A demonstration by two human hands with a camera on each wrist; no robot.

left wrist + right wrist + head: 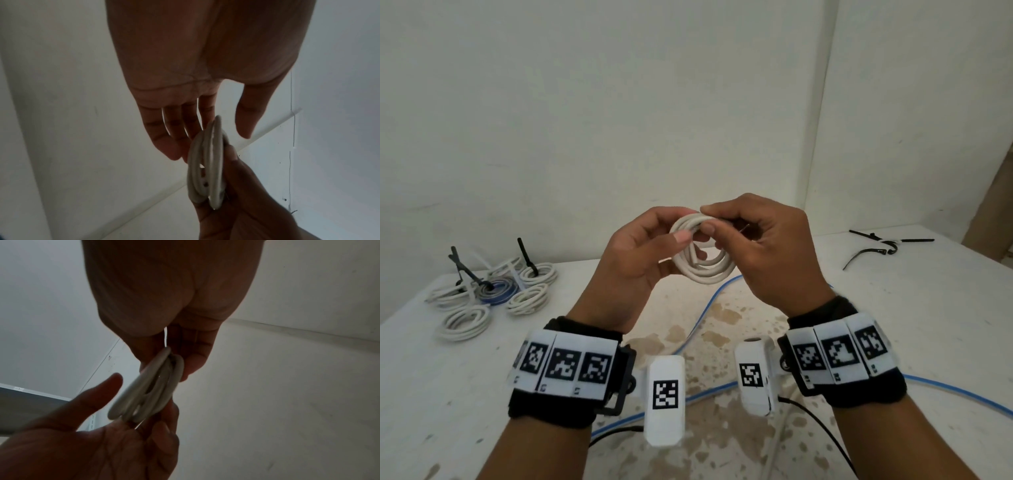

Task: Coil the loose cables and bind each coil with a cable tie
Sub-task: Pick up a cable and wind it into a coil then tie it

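White cable coil (702,260) held up in the air above the middle of the desk (893,308), between both hands. Right hand (767,246) pinching the top of the loops, thumb and fingers curled round them, probably to keep the turns from springing apart; a thin dark sliver by its fingers, too small to name. Left hand (633,253) cupped loosely at the coil's left side, fingers fairly straight and spread, thumb tip close to the loops, seemingly steadying rather than gripping. Finished bound coils (493,294) gathered near the left edge, out of the way. Spare black ties (880,245) lying near the far right corner, within reach. Loose blue cable (698,329) trailing across the desk under the wrists, not yet coiled.
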